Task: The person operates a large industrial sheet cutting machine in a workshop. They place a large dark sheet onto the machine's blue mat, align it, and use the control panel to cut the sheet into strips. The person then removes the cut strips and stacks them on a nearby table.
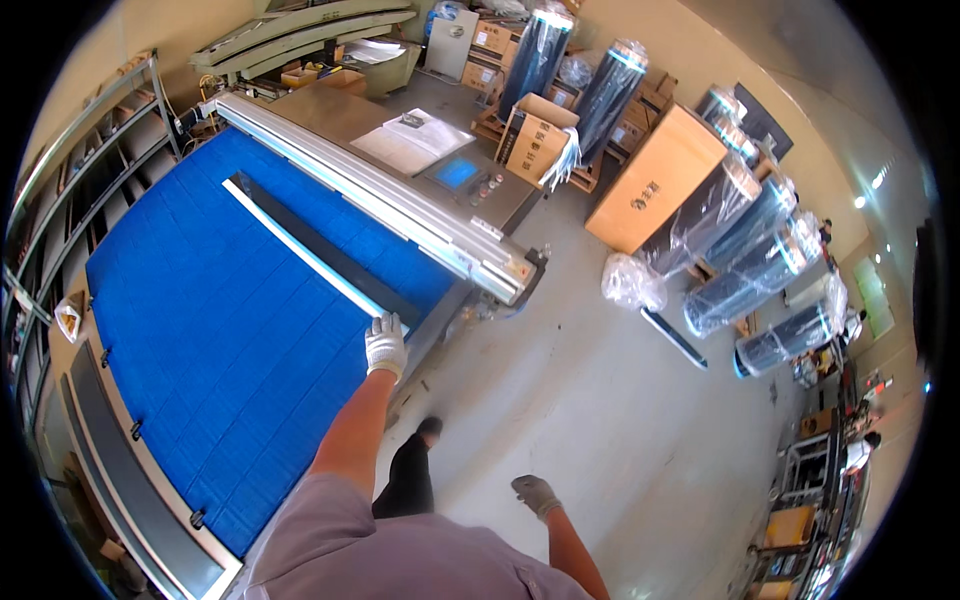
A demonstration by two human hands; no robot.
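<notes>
My left hand (385, 347), in a white knit glove, reaches to the near end of a long white strip (300, 243) lying on a blue-covered cutting table (210, 330). Its fingers are stretched out and rest on the strip's end. A dark band (330, 240) runs along the strip's far side. Out to the right, my right hand (536, 495), in a grey glove, hangs over the floor with its fingers loosely apart. Nothing shows in it.
A metal gantry beam (370, 195) spans the table. Beyond it, papers (415, 140) lie on a brown surface. Cartons (655, 180) and several plastic-wrapped rolls (745, 275) stand at the right. Black clips (137, 430) line the table's left edge, near metal shelving (155, 95).
</notes>
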